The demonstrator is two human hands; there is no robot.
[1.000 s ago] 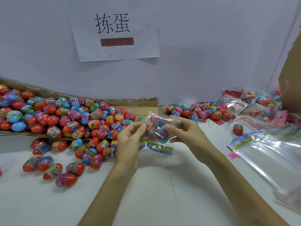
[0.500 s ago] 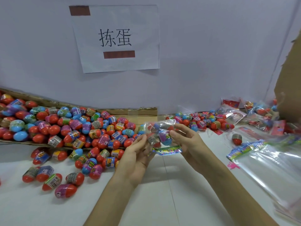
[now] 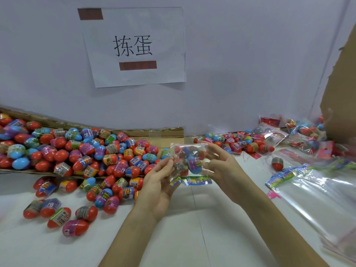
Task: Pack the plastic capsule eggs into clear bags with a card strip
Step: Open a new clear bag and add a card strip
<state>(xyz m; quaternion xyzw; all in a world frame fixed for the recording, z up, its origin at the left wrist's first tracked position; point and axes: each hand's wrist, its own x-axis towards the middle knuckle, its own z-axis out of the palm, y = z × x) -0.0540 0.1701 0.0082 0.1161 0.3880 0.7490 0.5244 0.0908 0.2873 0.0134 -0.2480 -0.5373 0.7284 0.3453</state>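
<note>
Clear bag (image 3: pixel 189 151), capsule eggs (image 3: pixel 193 163) inside, card strip (image 3: pixel 192 180) at 6 o'clock edge, held above table (image 3: pixel 192 237). Left hand (image 3: pixel 158 187) pinches 9 o'clock side, right hand (image 3: pixel 225 170) grips 3 o'clock. Cardboard tray (image 3: pixel 165 132), 10 o'clock: loose eggs (image 3: pixel 86 149).

Both hands hold up a small clear plastic bag (image 3: pixel 189 158) with several capsule eggs inside it, above the white table (image 3: pixel 192 237). The left hand (image 3: pixel 158 189) pinches the left side of the bag, and the right hand (image 3: pixel 225 170) grips its right side with curled fingers. A colourful printed card strip (image 3: pixel 192 180) hangs along the lower edge of the bag. To the left, a big heap of red, blue and purple plastic eggs (image 3: pixel 77 151) lies on a flat brown cardboard tray (image 3: pixel 163 132), and some eggs have spilled onto the table. To the right lies a stack of empty clear bags (image 3: pixel 317 193), with one single red egg (image 3: pixel 277 163) near it. A white paper sign (image 3: pixel 134 47) is on the wall.
</note>
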